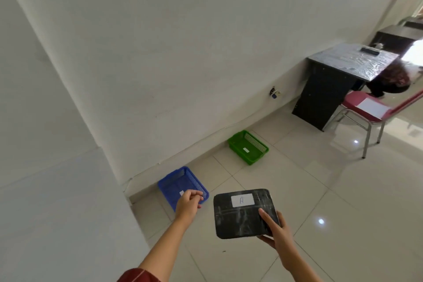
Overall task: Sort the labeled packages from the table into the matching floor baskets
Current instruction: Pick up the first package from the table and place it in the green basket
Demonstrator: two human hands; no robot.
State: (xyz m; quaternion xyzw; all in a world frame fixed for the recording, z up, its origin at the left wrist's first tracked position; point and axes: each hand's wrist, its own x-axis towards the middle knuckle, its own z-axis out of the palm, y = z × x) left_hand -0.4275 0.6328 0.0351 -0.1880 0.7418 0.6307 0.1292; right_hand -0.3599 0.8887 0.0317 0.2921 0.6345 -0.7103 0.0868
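right, the person stands over the pale glossy floor tiles [343, 190], and the right hand [278, 230] has hold of a flat black plastic-wrapped package [240, 217] by its near right corner, thumb lying across the top face and the other fingers tucked beneath. it's held up in the air, roughly level, well above the floor, with a white paper label marked "a" [242, 200] facing up near its far edge. the left hand [188, 205] reaches out ahead with nothing in it, fingers loosely curled, hovering in line with the blue plastic mesh basket [169, 182] that sits by the white wall [160, 64]. a small white tag lies inside that basket, but i can't read it from here. further along the wall sits a green plastic mesh basket [235, 142] with its own white tag, also unreadable. off in the corner there's a dark desk with a shiny wrapped top [352, 59] and a red-seated metal chair [357, 101].

now the package itself: one hand carries it from a single corner and it doesn't droop, so i'd call it light and fairly stiff. that wrapping looks slick, though, so a corner pinch could slide; a grip along the long edge, or the free hand under the far side, would feel safer.
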